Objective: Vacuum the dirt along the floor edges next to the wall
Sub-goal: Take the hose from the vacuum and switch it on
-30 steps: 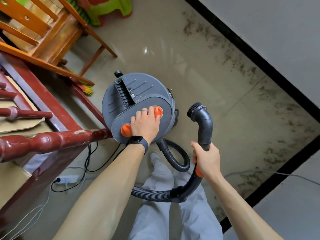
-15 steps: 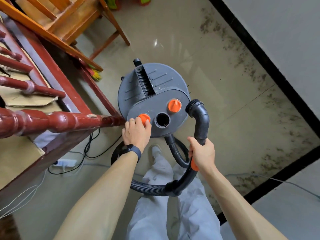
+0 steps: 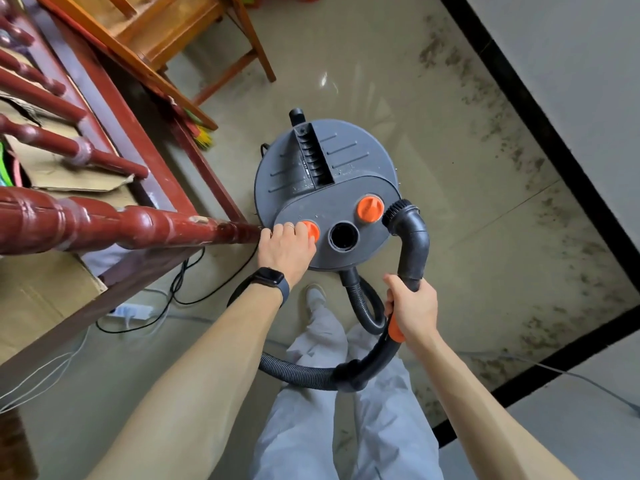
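On the floor ahead of the person's feet stands the vacuum, and everything else is placed from it.

Head view: the left grip sits at the vacuum's near left edge with its fingers curled over an orange knob, probably to switch it on or set it. The right grip, just right of the vacuum, is clenched around the curved pipe. It holds the brush head up beside the lid, likely to keep it clear until suction starts.

Dirt lies well to the right of the vacuum, in a band along the black strip at the foot of the wall, and looks untouched.

Counted: two orange knobs, the second orange knob free; one open hole between them; one hose; one brush head; one power strip to the vacuum's left.
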